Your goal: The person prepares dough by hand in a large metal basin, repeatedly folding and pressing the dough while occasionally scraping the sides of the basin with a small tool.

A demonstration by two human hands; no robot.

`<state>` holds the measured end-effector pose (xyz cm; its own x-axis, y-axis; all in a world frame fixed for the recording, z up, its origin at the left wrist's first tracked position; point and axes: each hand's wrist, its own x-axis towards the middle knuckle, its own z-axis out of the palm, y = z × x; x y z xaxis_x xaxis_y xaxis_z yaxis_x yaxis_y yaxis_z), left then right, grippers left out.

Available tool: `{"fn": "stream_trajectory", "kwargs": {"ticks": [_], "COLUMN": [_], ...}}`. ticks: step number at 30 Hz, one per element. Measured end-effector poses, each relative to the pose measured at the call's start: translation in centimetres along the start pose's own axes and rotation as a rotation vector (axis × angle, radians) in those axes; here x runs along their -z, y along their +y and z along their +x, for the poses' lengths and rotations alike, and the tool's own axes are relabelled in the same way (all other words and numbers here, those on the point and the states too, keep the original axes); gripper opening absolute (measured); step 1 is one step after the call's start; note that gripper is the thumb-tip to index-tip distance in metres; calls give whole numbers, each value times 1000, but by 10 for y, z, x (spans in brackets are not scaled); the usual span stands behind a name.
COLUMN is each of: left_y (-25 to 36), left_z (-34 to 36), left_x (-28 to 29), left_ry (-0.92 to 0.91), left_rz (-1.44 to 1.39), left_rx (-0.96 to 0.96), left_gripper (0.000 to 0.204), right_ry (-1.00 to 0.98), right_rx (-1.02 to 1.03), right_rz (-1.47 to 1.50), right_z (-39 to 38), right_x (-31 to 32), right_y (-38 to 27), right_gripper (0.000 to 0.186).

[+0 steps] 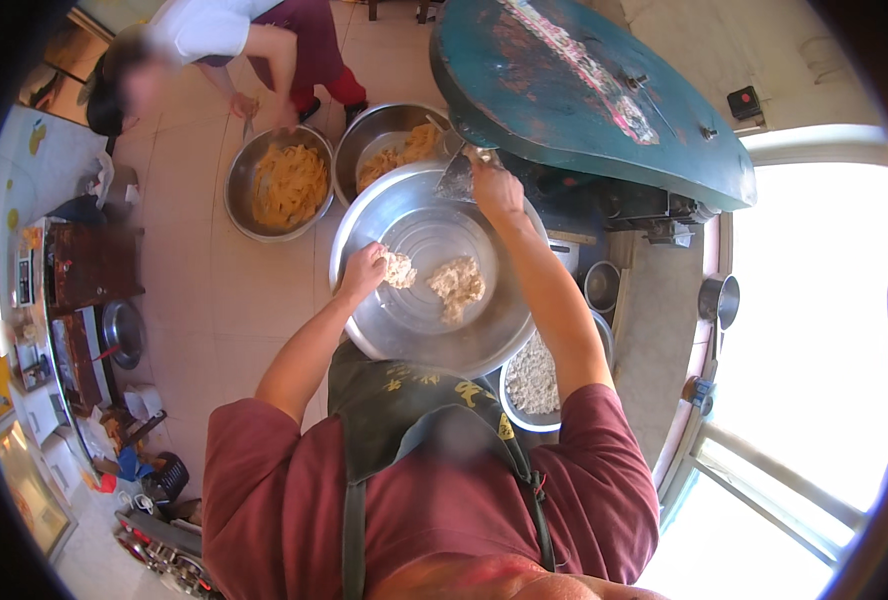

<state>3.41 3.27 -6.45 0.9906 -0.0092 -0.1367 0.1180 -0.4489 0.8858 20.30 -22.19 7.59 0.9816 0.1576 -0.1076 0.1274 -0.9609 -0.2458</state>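
A wide metal basin (pixel 364 322) stands right in front of me. My left hand (pixel 366 268) is over its left side, fingers closed around a pale, lumpy clump (pixel 398 270) that looks like dough or mash. Another pale clump (pixel 457 287) lies on the basin's bottom. At the far right rim, under the edge of a teal machine (pixel 564 95), is my right hand (pixel 499 188). Its fingers are curled, with some pale stuff by the fingertips; what they grip is hidden. Beside them a dull grey metal piece (pixel 455 179) slants down over the basin.
Two metal bowls (pixel 234 205) with orange-yellow pieces stand on the tiled floor beyond the basin; a person (pixel 214 35) bends over the left one. A bowl of white crumbly stuff (pixel 532 382) sits near my right arm. A bright doorway (pixel 814 300) is at right, a cabinet (pixel 89 265) at left.
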Motion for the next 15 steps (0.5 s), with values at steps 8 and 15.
{"fn": "stream_trajectory", "kwargs": {"ticks": [8, 15], "left_y": [16, 9], "left_z": [6, 5], "left_x": [11, 21], "left_ry": [-177, -323], "left_rz": [-332, -577], "left_rx": [142, 340], "left_gripper": [22, 21], "right_ry": [-9, 59], "right_rx": [-6, -65], "right_rz": [-145, -64], "right_z": [-9, -29], "right_x": [-6, -13], "right_y": [15, -2], "right_gripper": [36, 42]}}
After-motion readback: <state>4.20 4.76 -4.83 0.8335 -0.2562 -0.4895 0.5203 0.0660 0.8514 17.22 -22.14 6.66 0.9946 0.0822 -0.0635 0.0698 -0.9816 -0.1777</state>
